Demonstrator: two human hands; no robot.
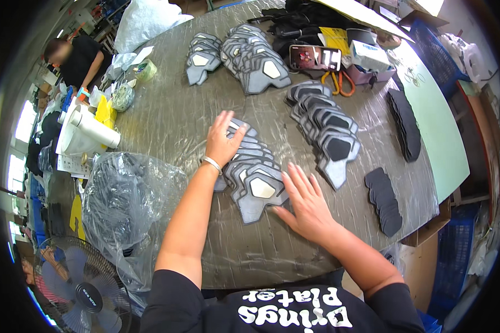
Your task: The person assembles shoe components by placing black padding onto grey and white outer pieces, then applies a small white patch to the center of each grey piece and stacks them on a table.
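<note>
An overlapping row of grey shaped pads (254, 204) with dark edging lies in front of me, the nearest one showing a cream patch. At the row's far end my left hand (224, 141) rests on the pads, fingers stretched out and palm down. My right hand (307, 206) is spread beside the near right edge of the row, fingertips touching or very close to it. Neither hand grips anything. To the right runs another row of grey pads (337, 150) with black patches. Two more piles with cream patches, a larger one (255, 58) and a smaller one (203, 58), lie farther back.
Black fabric pieces lie in a long stack (404, 125) and a shorter stack (383, 202) at the right. A phone (315, 57), orange-handled scissors (340, 83) and a tissue box (370, 55) stand at the back. A clear plastic bag (130, 200), white bottle (97, 129) and fan (86, 291) are left.
</note>
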